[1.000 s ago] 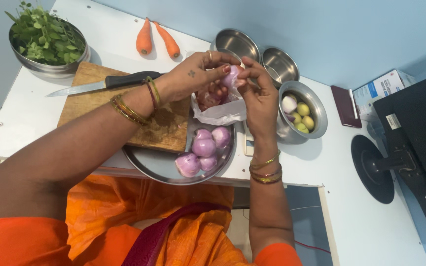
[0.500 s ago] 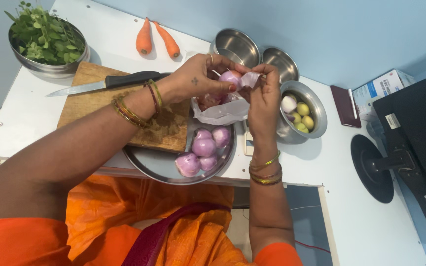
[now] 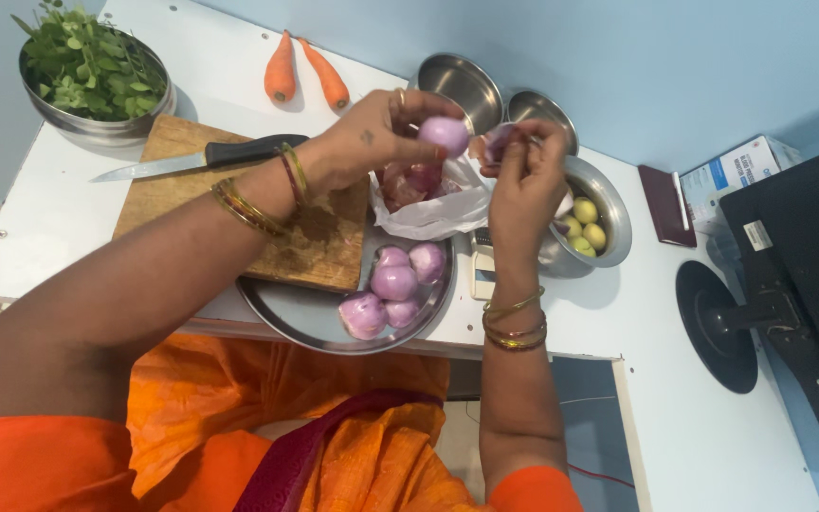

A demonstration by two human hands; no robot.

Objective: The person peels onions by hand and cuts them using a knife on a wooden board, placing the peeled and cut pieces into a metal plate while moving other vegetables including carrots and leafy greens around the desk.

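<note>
The left hand (image 3: 372,142) pinches a peeled shallot (image 3: 445,135) in its fingertips, raised above the white bag (image 3: 433,213) so scraps drop there. The right hand (image 3: 523,180) grips a strip of purple skin (image 3: 497,142) just beside it. More peeled shallots (image 3: 392,284) sit on the steel plate (image 3: 305,318).

Two carrots (image 3: 280,68) – four steel bowls (image 3: 464,83)

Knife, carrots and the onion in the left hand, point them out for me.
knife (image 3: 248,150), head view, on its black handle.
carrots (image 3: 280,74), head view, middle of the left carrot.
onion (image 3: 445,135), head view, on its peeled purple side above the left hand's fingertips.
</note>
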